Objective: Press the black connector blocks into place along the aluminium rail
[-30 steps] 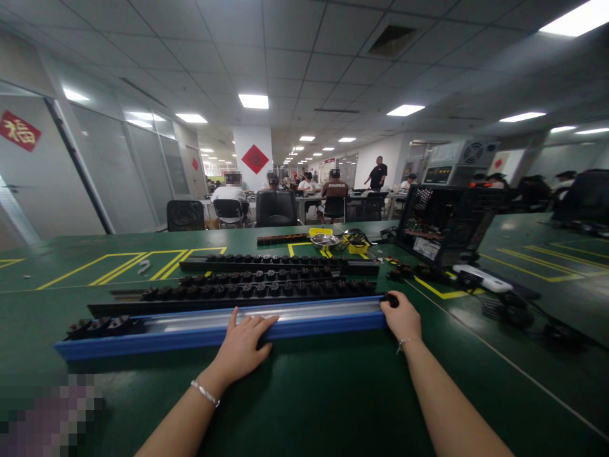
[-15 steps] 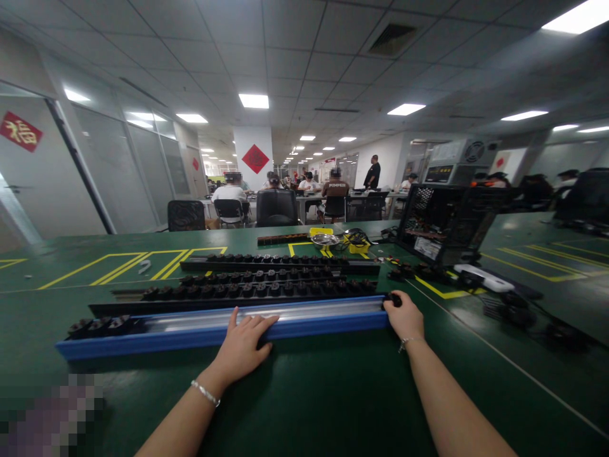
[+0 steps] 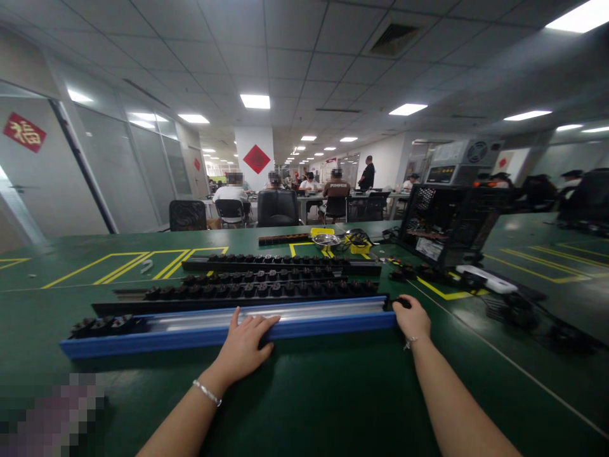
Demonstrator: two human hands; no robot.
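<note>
A long blue rail with a shiny metal channel lies across the green table in front of me. Several black socket-like modules sit in its left end. My left hand rests on the rail's near edge, fingers spread, gripping nothing. At the right end, my right hand pinches a small black module, partly hidden by the fingers. Whether that piece is still inside the channel I cannot tell. Just behind lie black rails filled with similar modules.
Beyond the rails are a metal dish, a yellow item with black cable and a dark strip. An opened computer case stands at right, near a white power strip and dark cables. People sit farther back.
My right hand has shifted slightly right and toward me with the black module, at the rail's end. My left hand stays in place on the rail.
</note>
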